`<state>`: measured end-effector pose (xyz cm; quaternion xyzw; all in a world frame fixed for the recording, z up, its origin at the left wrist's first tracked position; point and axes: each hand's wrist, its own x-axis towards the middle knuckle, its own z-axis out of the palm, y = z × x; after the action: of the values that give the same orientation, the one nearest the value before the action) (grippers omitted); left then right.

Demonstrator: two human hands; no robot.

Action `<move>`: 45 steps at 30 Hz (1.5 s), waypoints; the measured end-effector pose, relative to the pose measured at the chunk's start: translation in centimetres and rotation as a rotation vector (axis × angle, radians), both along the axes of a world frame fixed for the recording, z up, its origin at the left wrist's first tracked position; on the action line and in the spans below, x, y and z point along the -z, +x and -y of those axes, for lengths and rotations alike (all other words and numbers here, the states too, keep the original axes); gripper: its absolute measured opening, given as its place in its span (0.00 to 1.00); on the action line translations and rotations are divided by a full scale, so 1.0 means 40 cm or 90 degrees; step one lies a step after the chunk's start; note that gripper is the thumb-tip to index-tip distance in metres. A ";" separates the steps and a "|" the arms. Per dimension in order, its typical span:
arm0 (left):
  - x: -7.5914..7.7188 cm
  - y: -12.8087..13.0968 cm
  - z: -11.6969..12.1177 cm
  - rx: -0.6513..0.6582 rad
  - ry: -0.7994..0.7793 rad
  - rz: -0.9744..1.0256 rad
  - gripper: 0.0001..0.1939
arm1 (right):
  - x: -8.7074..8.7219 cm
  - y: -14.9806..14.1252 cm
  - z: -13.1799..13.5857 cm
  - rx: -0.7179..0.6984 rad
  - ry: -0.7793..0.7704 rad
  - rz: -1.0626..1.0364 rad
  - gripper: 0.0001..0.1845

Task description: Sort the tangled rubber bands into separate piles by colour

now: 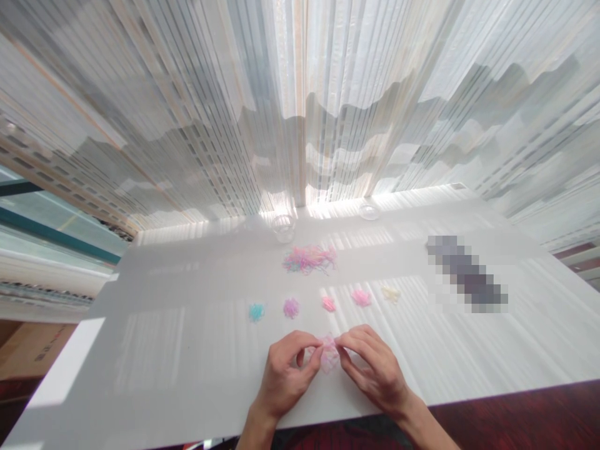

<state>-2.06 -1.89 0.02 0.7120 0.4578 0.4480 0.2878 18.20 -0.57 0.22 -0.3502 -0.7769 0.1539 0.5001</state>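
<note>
A loose pile of thin pink and lilac rubber bands (329, 361) lies on the white table near its front edge, between my hands. My left hand (288, 369) comes in from the left, thumb and index finger pinched at the pile's upper left side. Opposite it, my right hand (375, 369) pinches at the upper right side. Pale pink strands show between the two sets of fingertips. Just beyond sit small sorted heaps: teal bands (256, 312), purple bands (291, 307), coral-pink bands (329, 304), pink bands (361, 297) and pale yellow bands (390, 294).
Farther back is a larger mixed heap of bands (309, 258). Behind it stand a clear round container (284, 229) and a clear shallow dish or lid (369, 213). A pixelated dark object (466, 274) lies at right. Sheer curtains (300, 144) hang along the table's (197, 362) far edge.
</note>
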 end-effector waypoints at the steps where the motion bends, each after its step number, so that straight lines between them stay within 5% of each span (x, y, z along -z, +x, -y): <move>1: -0.001 0.000 0.000 -0.001 0.001 0.000 0.04 | -0.001 0.000 0.000 -0.001 -0.001 0.000 0.15; 33: 0.000 0.003 0.000 -0.038 0.002 -0.006 0.04 | -0.007 0.000 -0.004 0.015 -0.047 -0.028 0.09; 38: -0.002 0.001 0.002 -0.089 0.008 -0.014 0.07 | -0.003 0.018 -0.009 0.192 -0.138 -0.050 0.04; 45: 0.000 0.000 -0.002 -0.071 0.019 -0.023 0.04 | 0.020 0.089 -0.036 0.421 -0.257 -0.075 0.17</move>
<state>-2.08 -1.82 0.04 0.6975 0.4949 0.4574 0.2437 21.78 0.86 -0.59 -0.6633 -0.5463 0.1542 0.4876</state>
